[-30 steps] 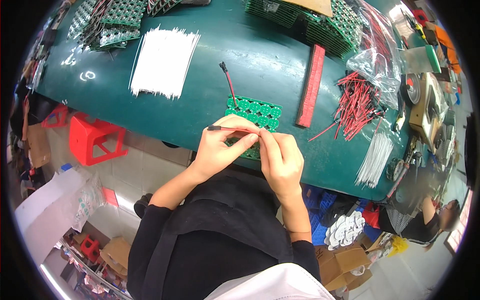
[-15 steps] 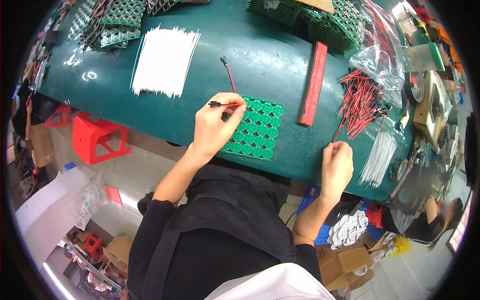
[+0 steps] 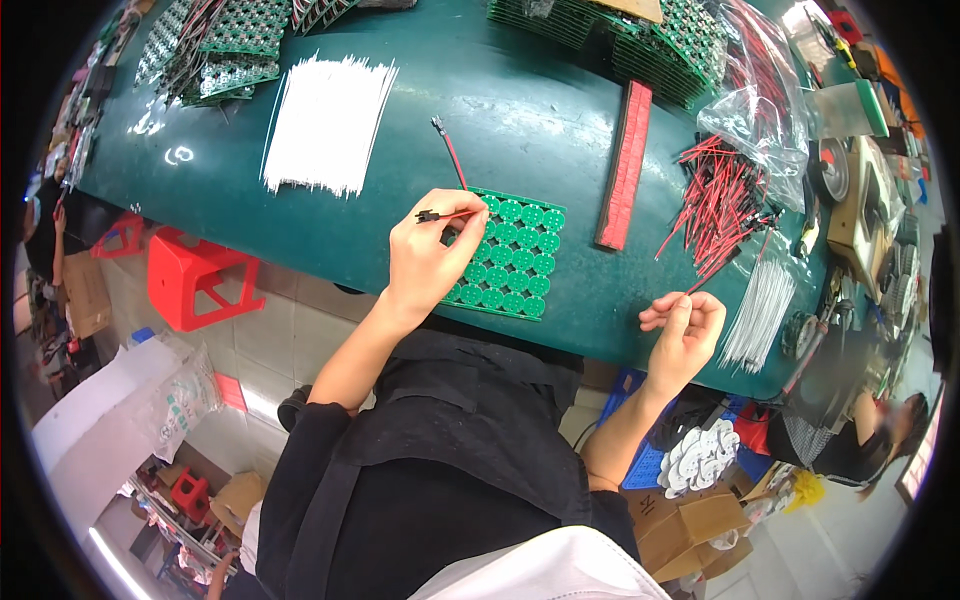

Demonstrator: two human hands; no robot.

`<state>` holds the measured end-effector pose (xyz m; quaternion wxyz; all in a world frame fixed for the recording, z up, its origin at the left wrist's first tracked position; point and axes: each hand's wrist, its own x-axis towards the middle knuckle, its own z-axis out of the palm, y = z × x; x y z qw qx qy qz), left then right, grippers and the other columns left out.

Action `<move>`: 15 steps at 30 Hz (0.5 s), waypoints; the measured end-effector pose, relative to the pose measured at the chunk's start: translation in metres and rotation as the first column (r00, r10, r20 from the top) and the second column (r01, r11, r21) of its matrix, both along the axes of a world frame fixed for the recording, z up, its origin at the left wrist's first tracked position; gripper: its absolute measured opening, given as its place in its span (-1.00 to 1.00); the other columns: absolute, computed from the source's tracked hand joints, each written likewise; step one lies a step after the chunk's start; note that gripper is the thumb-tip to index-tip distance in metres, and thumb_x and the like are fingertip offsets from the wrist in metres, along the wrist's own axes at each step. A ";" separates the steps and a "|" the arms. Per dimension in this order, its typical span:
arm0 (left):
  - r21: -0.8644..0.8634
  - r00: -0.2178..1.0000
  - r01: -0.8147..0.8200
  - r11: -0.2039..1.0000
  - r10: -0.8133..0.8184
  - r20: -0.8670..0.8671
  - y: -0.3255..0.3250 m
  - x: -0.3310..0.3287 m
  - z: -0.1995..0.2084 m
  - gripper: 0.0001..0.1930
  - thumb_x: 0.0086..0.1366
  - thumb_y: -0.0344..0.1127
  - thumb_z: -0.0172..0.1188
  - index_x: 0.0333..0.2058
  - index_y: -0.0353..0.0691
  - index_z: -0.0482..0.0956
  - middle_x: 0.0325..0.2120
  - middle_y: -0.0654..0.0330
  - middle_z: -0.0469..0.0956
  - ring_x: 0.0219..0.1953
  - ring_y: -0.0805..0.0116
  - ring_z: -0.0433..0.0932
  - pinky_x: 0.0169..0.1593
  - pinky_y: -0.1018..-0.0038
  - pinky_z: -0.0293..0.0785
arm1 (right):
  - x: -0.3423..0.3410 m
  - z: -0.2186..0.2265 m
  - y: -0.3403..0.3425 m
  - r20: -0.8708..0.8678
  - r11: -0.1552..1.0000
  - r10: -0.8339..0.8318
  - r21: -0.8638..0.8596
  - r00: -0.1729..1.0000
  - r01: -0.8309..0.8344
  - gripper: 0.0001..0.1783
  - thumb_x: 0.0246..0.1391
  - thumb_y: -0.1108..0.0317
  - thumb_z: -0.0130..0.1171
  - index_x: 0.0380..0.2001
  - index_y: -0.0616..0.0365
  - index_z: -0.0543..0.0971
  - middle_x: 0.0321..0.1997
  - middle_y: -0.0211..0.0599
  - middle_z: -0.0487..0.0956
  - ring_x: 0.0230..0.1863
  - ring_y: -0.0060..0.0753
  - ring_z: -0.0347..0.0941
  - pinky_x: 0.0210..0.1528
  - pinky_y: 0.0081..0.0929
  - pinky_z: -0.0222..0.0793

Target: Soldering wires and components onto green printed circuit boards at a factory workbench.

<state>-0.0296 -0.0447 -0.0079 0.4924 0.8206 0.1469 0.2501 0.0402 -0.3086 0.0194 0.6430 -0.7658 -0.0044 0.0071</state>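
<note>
A green circuit board panel (image 3: 515,258) made of several round boards lies on the bench in front of me. Over its left edge, my left hand (image 3: 428,255) pinches a short red and black connector wire (image 3: 445,214) between thumb and forefinger, its black plug pointing left. A second connector wire (image 3: 450,150) sticks up from the panel's far left corner, plug outward. To the right, my right hand (image 3: 688,330) has thumb and forefinger closed on the end of a red wire (image 3: 707,276) at the near side of the wire pile (image 3: 722,205); the other fingers are loosely curled.
A long red bar (image 3: 625,165) lies between panel and wire pile. White strips (image 3: 330,125) sit at left, thin white wires (image 3: 757,318) at right. Stacked green boards (image 3: 670,50) and a clear bag (image 3: 760,110) stand at the back. A red stool (image 3: 200,280) is left of the bench.
My right hand has turned and shifted slightly right and down, its fingers spreading behind the pinch. The standing wire's plug has tipped slightly left. My left hand is nearly still.
</note>
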 end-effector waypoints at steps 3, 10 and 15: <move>0.023 1.000 -0.001 1.000 0.000 0.022 0.000 0.000 -0.001 -0.90 0.16 -0.58 0.28 -0.32 -0.38 0.59 -0.37 0.15 0.61 -0.42 0.46 0.63 -0.33 0.59 0.56 | 0.000 0.005 0.010 0.046 0.995 0.022 0.093 0.999 -0.027 -0.88 0.30 0.50 0.00 -0.14 0.33 0.38 -0.38 -0.17 0.56 -0.52 -0.50 0.50 -0.46 -0.61 0.49; 0.088 0.999 -0.013 0.996 0.009 0.048 -0.002 0.000 -0.003 -0.91 0.14 -0.60 0.28 -0.37 -0.37 0.57 -0.41 0.15 0.59 -0.45 0.45 0.62 -0.37 0.58 0.55 | 0.000 0.008 0.030 0.071 0.976 -0.024 0.216 0.997 0.008 -0.81 0.32 0.48 0.00 -0.09 0.39 0.39 -0.36 -0.11 0.56 -0.52 -0.44 0.51 -0.45 -0.54 0.51; 0.131 0.998 -0.007 0.991 0.000 0.057 -0.002 0.001 -0.003 -0.90 0.12 -0.61 0.28 -0.37 -0.36 0.57 -0.42 0.14 0.58 -0.47 0.43 0.61 -0.38 0.56 0.55 | -0.001 0.005 0.028 0.078 0.941 0.118 0.309 0.990 -0.136 -0.81 0.36 0.41 -0.04 -0.10 0.35 0.39 -0.47 -0.13 0.55 -0.58 -0.39 0.50 -0.53 -0.58 0.45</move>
